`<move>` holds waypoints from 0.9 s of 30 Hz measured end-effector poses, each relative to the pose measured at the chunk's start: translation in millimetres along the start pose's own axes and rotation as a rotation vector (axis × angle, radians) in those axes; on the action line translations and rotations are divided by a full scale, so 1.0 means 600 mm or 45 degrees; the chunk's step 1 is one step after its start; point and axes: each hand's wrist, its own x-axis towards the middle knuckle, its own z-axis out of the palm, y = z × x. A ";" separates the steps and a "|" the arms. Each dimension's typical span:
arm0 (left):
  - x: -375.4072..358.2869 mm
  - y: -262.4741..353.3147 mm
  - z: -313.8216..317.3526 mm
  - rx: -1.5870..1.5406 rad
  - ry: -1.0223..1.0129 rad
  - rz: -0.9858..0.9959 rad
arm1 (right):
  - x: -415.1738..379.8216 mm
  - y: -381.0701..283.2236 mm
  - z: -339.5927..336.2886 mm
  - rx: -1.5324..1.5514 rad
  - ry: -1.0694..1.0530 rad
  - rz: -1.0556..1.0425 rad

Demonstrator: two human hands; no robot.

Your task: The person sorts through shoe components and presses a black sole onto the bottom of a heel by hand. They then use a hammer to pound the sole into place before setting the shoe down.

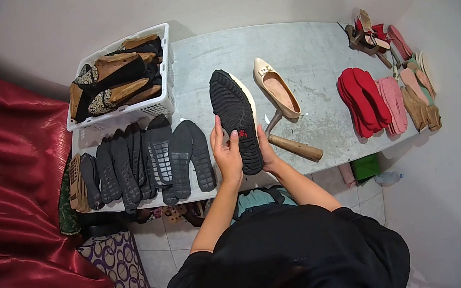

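Between both hands is a ridged black shoe sole (235,116), its tread facing me and a small red mark near its middle. A cream edge, seemingly of a shoe, shows behind its right side; the rest of that piece is hidden. My left hand (227,155) is closed on the sole's left edge, thumb over the tread. On the other side, my right hand (268,151) grips the right edge, fingers partly hidden. Just right of the hands lie a cream pointed shoe (277,92) with a buckle ornament and a hammer (296,147) with a wooden handle.
At the back left, a white plastic basket (167,64) holds several black shoes. Several dark soles (185,157) line the table's left front. Red insoles (362,101), pink insoles (393,105) and other cut pieces (419,95) lie at right. A red cloth (25,204) hangs at left.
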 end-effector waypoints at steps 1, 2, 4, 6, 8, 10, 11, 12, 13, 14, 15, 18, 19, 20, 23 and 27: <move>-0.002 -0.006 0.003 0.027 0.012 0.072 | -0.003 0.003 -0.015 0.014 -0.069 0.024; -0.006 -0.012 0.005 0.055 0.027 0.144 | -0.007 0.006 -0.029 0.027 -0.138 0.049; -0.010 -0.021 0.006 0.028 -0.006 0.165 | -0.011 0.015 -0.060 -0.076 -0.160 -0.012; -0.010 -0.024 0.012 0.001 -0.040 0.195 | -0.008 0.017 -0.078 -0.182 -0.187 -0.079; -0.019 -0.024 0.020 -0.236 -0.030 0.138 | -0.009 0.020 -0.086 -0.139 -0.187 -0.082; -0.024 -0.016 0.022 -0.250 -0.035 0.113 | -0.020 0.008 -0.069 -0.218 -0.167 -0.123; -0.025 -0.014 0.023 -0.266 -0.040 0.089 | -0.026 0.001 -0.058 -0.299 -0.148 -0.165; -0.027 -0.014 0.024 -0.266 -0.037 0.089 | -0.028 0.000 -0.057 -0.301 -0.149 -0.162; -0.028 -0.016 0.025 -0.248 -0.007 0.115 | -0.031 -0.002 -0.055 -0.272 -0.150 -0.132; -0.028 -0.017 0.025 -0.230 0.022 0.143 | -0.031 -0.003 -0.054 -0.244 -0.152 -0.104; -0.028 -0.020 0.025 -0.230 0.022 0.145 | -0.031 -0.001 -0.055 -0.244 -0.154 -0.105; -0.028 -0.022 0.026 -0.215 0.014 0.143 | -0.033 0.000 -0.048 -0.241 -0.103 -0.125; -0.031 -0.019 0.029 -0.262 0.041 0.138 | -0.034 -0.007 -0.041 -0.296 -0.115 -0.113; -0.032 -0.014 0.030 -0.310 0.069 0.135 | -0.036 -0.013 -0.033 -0.352 -0.128 -0.102; -0.033 0.010 0.026 -0.377 0.182 0.125 | -0.037 -0.019 -0.027 -0.257 -0.121 -0.002; 0.009 0.024 -0.008 -0.734 0.060 -0.301 | -0.044 -0.019 -0.027 -0.325 -0.211 0.034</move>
